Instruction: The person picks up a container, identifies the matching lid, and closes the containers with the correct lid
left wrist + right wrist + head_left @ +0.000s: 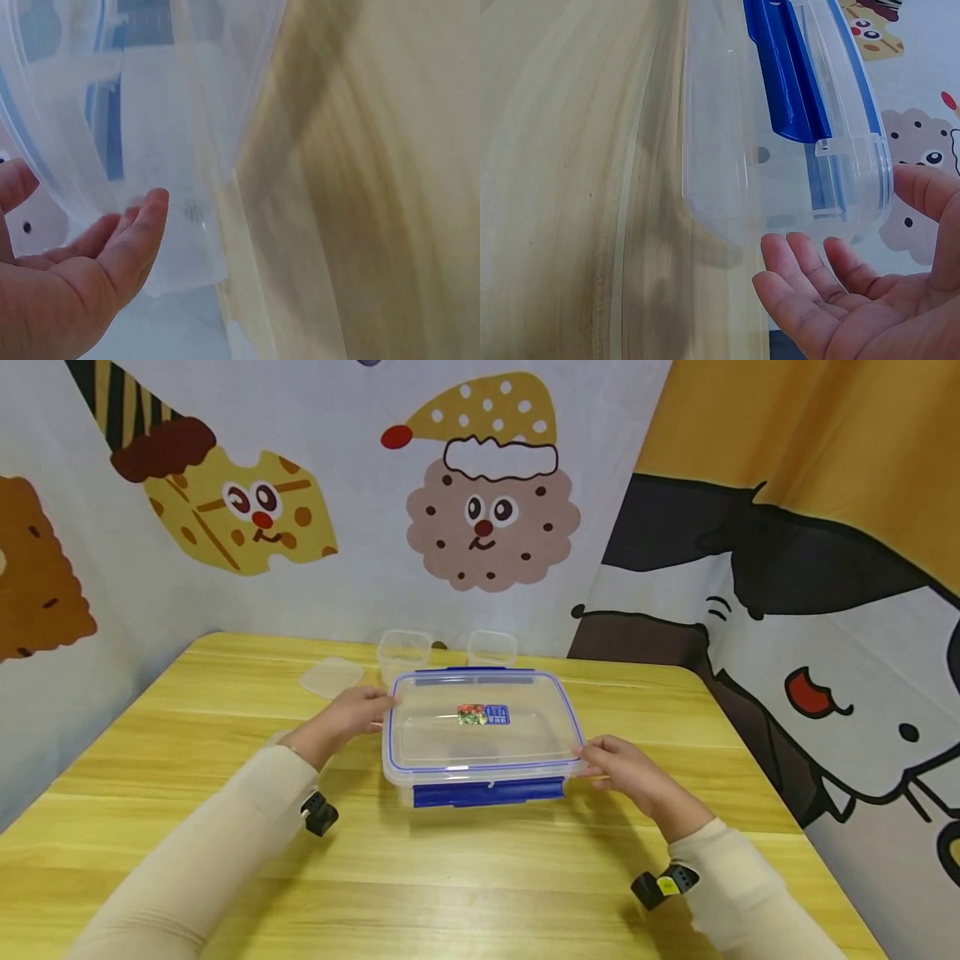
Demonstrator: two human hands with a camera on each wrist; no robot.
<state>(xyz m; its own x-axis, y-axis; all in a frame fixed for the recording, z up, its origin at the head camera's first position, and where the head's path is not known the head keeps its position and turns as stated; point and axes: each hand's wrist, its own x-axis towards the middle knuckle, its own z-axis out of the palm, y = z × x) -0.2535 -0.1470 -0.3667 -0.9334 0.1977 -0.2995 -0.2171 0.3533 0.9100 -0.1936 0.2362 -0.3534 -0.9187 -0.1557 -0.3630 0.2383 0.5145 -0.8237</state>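
A clear rectangular food storage box [450, 743] with a blue-edged lid and blue clip latches sits in front of me, a printed label [483, 715] on its lid. My left hand [348, 714] grips the box's left rim, thumb at the lid's edge and fingers beneath the rim. On the right side my right hand [622, 768] holds the near corner the same way; in the right wrist view its fingers [802, 259] lie under the rim. The front latch [787, 75] hangs down along the box's side. Through the clear walls nothing distinct shows inside.
Two small clear containers [405, 646] [492, 647] stand behind the box at the table's back edge. A translucent flat lid [332, 677] lies to their left. A cartoon-printed curtain [360, 602] rises behind the wooden table [465, 877].
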